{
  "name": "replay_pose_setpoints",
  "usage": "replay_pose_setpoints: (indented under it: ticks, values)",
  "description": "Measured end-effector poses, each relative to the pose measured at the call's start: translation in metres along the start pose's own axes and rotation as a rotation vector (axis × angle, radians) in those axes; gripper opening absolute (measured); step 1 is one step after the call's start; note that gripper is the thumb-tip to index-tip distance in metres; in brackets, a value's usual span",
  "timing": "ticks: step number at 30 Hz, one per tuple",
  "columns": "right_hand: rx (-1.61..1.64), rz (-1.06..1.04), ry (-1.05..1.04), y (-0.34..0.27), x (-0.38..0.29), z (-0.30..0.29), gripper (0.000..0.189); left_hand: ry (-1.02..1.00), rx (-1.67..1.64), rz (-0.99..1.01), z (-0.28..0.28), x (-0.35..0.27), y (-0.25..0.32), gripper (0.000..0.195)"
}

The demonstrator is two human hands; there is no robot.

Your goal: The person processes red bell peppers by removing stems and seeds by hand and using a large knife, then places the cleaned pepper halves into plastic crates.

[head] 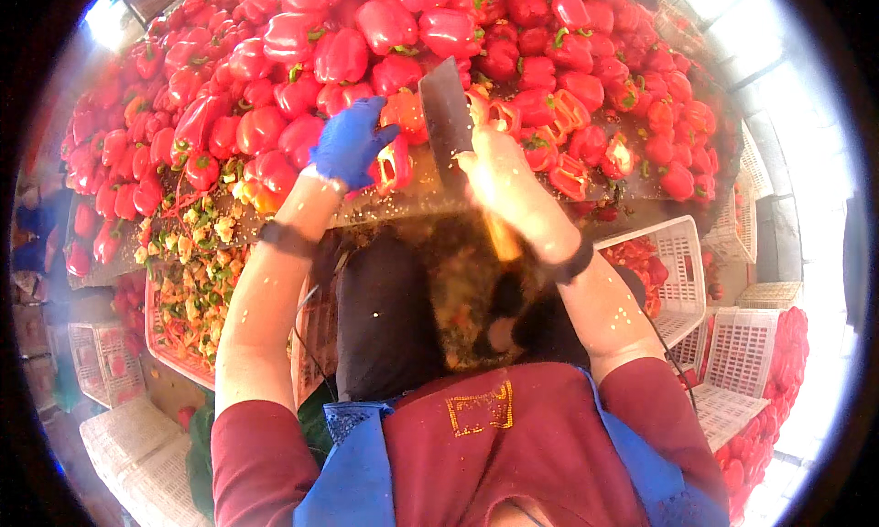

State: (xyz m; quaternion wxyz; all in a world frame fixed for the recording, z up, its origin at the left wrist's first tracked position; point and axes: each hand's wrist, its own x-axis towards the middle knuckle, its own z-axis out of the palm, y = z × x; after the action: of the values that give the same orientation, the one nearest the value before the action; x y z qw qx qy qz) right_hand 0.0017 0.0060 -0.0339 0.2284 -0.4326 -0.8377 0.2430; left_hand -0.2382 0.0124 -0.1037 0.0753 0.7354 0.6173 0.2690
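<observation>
My left hand, in a blue glove, is over the front of the pepper heap with thumb and fingers apart. A cut red bell pepper shows beside and partly under it; whether the hand grips it is unclear. An orange-red bell pepper lies just beyond the fingertips. In my bare right hand is a cleaver, its broad dark blade pointing away from me and its yellowish handle showing below the fist. Seeds are scattered on the table edge and on my forearms.
Whole red bell peppers are heaped across the table. Opened peppers lie right of the blade. A crate of cores and stems stands lower left; a white crate with red pepper pieces stands at right. More crates are farther right.
</observation>
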Motion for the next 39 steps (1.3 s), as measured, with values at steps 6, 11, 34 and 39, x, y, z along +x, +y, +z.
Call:
replay_pose_setpoints:
  ticks: [6, 11, 34, 39]
  values:
    - [-0.068, 0.072, 0.089, 0.019, 0.022, 0.026, 0.024, -0.058, 0.106, 0.032, 0.033, 0.042, 0.002, 0.05]
    - [-0.095, -0.156, -0.005, 0.016, 0.034, 0.034, 0.02, -0.145, 0.118, -0.01, 0.029, 0.043, 0.003, 0.048]
    - [0.12, 0.296, -0.035, 0.082, 0.005, 0.041, 0.022, -0.226, 0.237, 0.06, 0.051, 0.062, 0.019, 0.079]
    - [-0.339, 0.286, 0.178, 0.099, -0.028, -0.115, 0.024, -0.314, 0.336, -0.048, 0.038, 0.073, 0.052, 0.075]
